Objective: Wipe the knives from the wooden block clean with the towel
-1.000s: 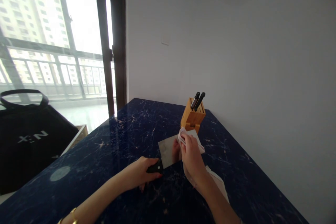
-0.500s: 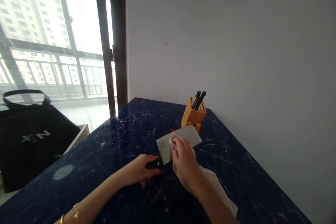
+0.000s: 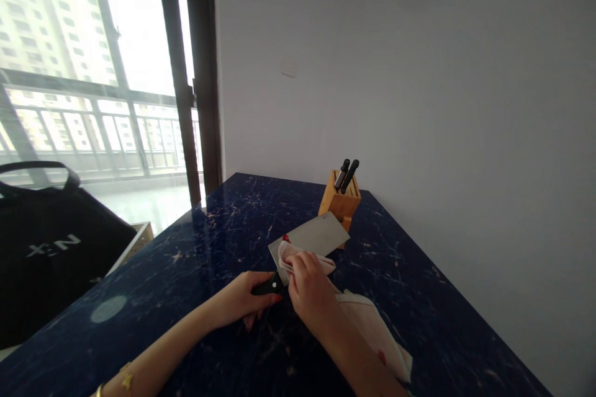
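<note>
My left hand is closed around the black handle of a cleaver. Its broad grey blade points away to the right, in front of the knife block. In my right hand is a bunched pale cloth with red marks. The cloth lies against the blade close to the handle, and its loose end trails under my right forearm onto the table. The fingertips of my right hand are partly hidden by the cloth.
A wooden knife block holding two black-handled knives stands toward the back of the dark blue marbled table. The wall rises behind and to the right. A black bag stands left of the table, near the window.
My right hand and the cloth have slid along the blade toward the handle, leftward. More of the blade's far part now shows. My left hand keeps its hold on the cleaver.
</note>
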Tool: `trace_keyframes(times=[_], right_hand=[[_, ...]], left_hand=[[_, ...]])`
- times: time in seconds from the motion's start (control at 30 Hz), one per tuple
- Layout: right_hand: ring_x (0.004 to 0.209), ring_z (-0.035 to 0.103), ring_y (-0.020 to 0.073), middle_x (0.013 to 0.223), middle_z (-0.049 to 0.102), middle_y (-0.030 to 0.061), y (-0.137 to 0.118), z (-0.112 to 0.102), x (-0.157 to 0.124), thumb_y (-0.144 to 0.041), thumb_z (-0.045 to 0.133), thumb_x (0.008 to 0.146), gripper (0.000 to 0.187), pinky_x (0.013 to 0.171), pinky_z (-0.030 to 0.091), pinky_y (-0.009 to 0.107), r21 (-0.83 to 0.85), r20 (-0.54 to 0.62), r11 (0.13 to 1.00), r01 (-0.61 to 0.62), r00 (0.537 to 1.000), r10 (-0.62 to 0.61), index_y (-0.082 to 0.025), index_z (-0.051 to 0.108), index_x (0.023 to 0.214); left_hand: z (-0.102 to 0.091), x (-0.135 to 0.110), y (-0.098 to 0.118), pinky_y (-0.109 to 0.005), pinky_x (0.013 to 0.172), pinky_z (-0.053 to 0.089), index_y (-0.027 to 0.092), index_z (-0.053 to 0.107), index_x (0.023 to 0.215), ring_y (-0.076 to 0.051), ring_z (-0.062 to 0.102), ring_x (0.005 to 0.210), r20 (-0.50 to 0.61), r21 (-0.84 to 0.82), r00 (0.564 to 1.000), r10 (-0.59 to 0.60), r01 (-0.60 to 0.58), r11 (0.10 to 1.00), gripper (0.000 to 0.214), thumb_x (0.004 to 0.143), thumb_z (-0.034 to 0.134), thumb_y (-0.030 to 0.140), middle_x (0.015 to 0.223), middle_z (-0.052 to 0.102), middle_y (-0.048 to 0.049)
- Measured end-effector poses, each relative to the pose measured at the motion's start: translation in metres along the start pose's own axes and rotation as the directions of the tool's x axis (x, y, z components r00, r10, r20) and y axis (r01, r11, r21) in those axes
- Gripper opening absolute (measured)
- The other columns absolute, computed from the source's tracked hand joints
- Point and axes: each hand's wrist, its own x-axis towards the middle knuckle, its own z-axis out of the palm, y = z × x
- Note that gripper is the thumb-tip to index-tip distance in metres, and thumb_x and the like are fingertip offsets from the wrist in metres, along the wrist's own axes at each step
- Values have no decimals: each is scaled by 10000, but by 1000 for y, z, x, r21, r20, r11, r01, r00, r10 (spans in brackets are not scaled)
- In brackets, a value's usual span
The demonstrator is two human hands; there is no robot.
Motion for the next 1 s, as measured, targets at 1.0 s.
trace_keyframes(times=[1.0], right_hand=[[865, 471, 207, 859, 495, 67, 37, 0, 5, -31, 411, 631, 265, 800, 401, 344, -31, -107, 984, -177, 979, 173, -174, 480, 844]], left_hand=[[2, -3, 1, -161, 348, 409, 170, 546, 945, -93, 526, 380, -25, 73, 1000, -10, 12, 997, 356, 745, 521, 465, 556, 554, 37]])
